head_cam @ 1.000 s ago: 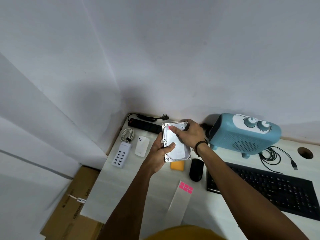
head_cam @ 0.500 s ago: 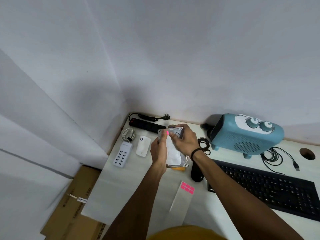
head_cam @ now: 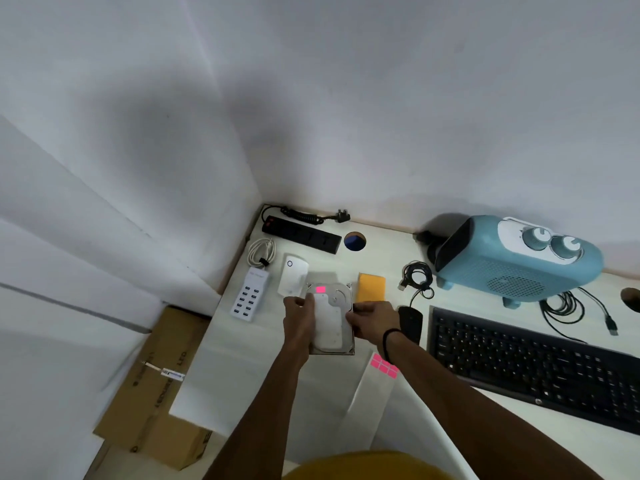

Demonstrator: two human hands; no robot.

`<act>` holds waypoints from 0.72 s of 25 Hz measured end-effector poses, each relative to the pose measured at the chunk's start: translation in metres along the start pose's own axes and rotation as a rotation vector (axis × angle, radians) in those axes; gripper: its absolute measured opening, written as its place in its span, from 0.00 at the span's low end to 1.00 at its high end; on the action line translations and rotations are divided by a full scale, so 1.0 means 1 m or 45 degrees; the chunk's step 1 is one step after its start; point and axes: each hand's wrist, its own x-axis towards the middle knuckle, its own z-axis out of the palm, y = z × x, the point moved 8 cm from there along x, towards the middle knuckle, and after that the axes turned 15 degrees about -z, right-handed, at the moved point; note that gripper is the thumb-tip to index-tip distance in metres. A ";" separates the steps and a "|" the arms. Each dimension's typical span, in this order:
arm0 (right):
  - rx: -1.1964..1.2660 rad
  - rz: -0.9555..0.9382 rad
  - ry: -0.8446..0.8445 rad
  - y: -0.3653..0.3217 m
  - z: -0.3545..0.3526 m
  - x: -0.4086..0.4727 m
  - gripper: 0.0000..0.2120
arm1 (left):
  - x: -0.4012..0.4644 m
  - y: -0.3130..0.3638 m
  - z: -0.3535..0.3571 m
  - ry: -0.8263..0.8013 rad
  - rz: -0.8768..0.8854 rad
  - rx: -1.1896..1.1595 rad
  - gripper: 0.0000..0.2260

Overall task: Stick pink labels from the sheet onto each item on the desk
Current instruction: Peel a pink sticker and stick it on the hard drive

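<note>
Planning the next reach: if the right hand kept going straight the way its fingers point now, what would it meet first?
The right hand points left across the hard drive it grips, so beyond the drive it would likely meet the left hand on the opposite edge. Depth is hard to judge here.

Two plain white walls [head_cam: 346, 98] meet in a corner, with a soft grey shadow spread across them above the desk. The pale desk [head_cam: 214, 368] is pushed into that corner, its far edge against the wall. Two round cable holes are cut in its top, one [head_cam: 355, 241] near the corner and another [head_cam: 631, 298] at the right edge. On the floor to the left, beside the desk, sits a brown cardboard box [head_cam: 162, 386].
</note>
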 end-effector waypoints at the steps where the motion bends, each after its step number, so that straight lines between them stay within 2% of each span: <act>1: -0.007 0.054 0.040 0.009 0.003 0.005 0.16 | 0.005 0.002 0.000 0.008 0.007 0.072 0.11; 3: -0.037 0.148 0.110 0.020 0.010 0.016 0.15 | 0.015 0.010 0.003 0.024 0.045 0.225 0.08; 7: -0.247 0.146 0.185 0.013 0.013 0.039 0.14 | 0.033 0.029 0.018 0.026 0.154 0.440 0.18; 10: -0.299 0.118 0.187 -0.002 0.014 0.057 0.13 | 0.047 0.040 0.026 0.027 0.216 0.490 0.22; 16: -0.405 0.083 0.148 -0.009 0.019 0.085 0.13 | 0.070 0.055 0.034 0.093 0.267 0.599 0.20; 18: -0.457 0.073 0.137 -0.010 0.023 0.088 0.12 | 0.076 0.056 0.034 0.123 0.281 0.639 0.17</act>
